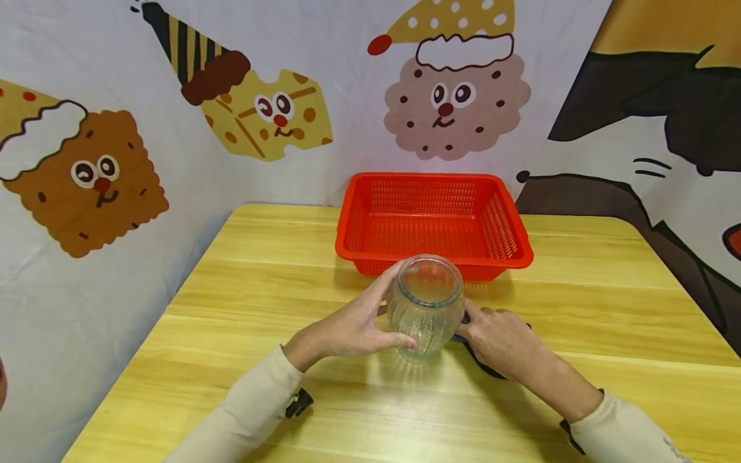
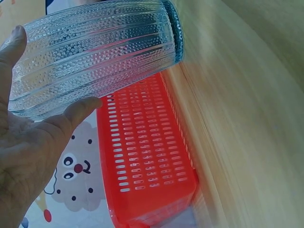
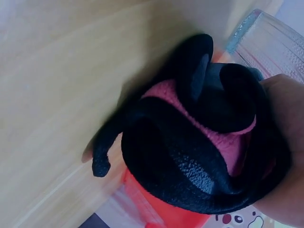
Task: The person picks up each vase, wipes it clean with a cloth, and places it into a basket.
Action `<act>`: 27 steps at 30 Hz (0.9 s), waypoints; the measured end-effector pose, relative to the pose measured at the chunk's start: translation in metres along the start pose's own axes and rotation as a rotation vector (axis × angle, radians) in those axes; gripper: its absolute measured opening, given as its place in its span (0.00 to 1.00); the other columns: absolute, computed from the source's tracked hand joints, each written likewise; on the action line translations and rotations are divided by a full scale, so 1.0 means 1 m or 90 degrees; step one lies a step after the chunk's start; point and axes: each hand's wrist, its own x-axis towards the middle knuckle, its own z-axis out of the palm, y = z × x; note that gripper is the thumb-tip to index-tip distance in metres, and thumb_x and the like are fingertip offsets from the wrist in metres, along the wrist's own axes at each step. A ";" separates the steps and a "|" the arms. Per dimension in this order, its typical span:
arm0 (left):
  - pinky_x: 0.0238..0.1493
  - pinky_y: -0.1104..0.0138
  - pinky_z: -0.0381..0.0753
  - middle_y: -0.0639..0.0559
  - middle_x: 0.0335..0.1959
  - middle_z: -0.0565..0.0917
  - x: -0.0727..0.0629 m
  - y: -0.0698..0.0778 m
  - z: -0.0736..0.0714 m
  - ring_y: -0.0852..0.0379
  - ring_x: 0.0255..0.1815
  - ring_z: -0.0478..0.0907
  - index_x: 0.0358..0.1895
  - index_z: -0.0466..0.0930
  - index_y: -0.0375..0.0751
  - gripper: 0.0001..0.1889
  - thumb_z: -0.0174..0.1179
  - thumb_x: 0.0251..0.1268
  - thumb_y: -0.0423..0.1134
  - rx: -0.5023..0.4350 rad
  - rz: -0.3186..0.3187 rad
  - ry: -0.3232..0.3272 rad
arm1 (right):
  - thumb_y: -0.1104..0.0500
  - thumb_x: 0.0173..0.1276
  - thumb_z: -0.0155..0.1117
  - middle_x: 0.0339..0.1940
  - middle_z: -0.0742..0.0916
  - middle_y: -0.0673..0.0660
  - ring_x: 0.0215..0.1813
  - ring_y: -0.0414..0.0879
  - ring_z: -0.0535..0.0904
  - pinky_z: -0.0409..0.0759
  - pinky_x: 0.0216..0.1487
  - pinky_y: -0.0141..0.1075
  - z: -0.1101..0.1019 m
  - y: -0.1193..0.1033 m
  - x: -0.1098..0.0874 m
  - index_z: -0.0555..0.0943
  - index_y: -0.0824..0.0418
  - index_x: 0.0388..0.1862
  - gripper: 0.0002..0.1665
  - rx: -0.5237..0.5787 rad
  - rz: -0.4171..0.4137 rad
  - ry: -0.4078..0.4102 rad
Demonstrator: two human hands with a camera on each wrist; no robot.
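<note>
Left hand (image 1: pixel 361 325) holds a clear glass jar (image 1: pixel 425 321) from its left side, thumb across the near face, other fingers mostly hidden behind the glass. Jar sits between both hands, mouth up, just on the near side of the red basket (image 1: pixel 428 231); ribbed, bumpy glass, see-through. Can't tell if its bottom touches the table (image 1: pixel 249 289). Right hand (image 1: pixel 500 341), right of the jar, grips a black cloth (image 3: pixel 152 147) with pink patches; fingertips partly hidden, cloth mostly under the hand from the head view. Right wrist view: cloth is folded and looped, one narrow end sticking out toward the table side. Basket stands at the far side of the table, slotted walls. Behind it, white backdrop (image 1: pixel 353 116) with cartoon cookies and cheese in party hats. Light sleeves (image 1: pixel 249 399) on both arms.
</note>
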 end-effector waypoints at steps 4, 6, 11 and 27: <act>0.66 0.50 0.71 0.58 0.78 0.57 0.001 0.000 0.001 0.57 0.75 0.60 0.82 0.39 0.68 0.60 0.78 0.56 0.37 0.000 -0.006 -0.002 | 0.60 0.60 0.74 0.46 0.81 0.64 0.29 0.51 0.82 0.82 0.24 0.43 -0.003 0.003 -0.002 0.87 0.54 0.47 0.15 0.063 0.014 -0.044; 0.66 0.49 0.71 0.58 0.78 0.57 0.001 0.000 0.001 0.57 0.75 0.60 0.81 0.39 0.68 0.60 0.78 0.57 0.38 0.004 -0.012 -0.003 | 0.56 0.60 0.76 0.53 0.80 0.67 0.33 0.52 0.84 0.83 0.27 0.45 -0.005 0.004 -0.003 0.88 0.54 0.51 0.19 0.095 0.031 -0.076; 0.66 0.46 0.70 0.60 0.77 0.59 0.000 0.001 0.001 0.58 0.75 0.60 0.81 0.40 0.70 0.59 0.78 0.58 0.41 0.017 -0.025 0.001 | 0.51 0.61 0.78 0.64 0.77 0.69 0.35 0.54 0.85 0.85 0.33 0.47 -0.008 0.009 -0.005 0.87 0.55 0.58 0.25 0.132 0.035 -0.103; 0.66 0.47 0.71 0.59 0.77 0.59 -0.003 0.001 0.000 0.58 0.75 0.61 0.81 0.41 0.70 0.58 0.78 0.57 0.45 0.051 -0.020 0.017 | 0.53 0.77 0.63 0.67 0.80 0.59 0.62 0.60 0.80 0.78 0.57 0.61 -0.040 0.032 -0.023 0.72 0.50 0.76 0.31 0.344 0.192 -0.040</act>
